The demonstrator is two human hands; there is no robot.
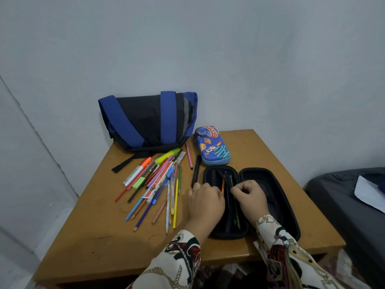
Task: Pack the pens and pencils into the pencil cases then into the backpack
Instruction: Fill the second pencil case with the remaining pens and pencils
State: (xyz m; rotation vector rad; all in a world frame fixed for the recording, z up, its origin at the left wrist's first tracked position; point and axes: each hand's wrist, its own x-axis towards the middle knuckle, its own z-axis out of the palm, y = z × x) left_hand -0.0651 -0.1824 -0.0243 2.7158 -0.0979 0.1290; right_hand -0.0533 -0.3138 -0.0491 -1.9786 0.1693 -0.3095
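Just started. Only a few pencils [227, 190] inside the open black case [270, 197], near and to the right on the table [87, 236]. Left hand [206, 202] and right hand [251, 195] both curled over that case, maybe pinching a pencil each; hard to tell for sure. Big pile of pens and pencils [156, 182] left of the case, not yet packed. Space case [212, 144] zipped, farther back. Backpack [145, 119] at the far left, nothing put in.
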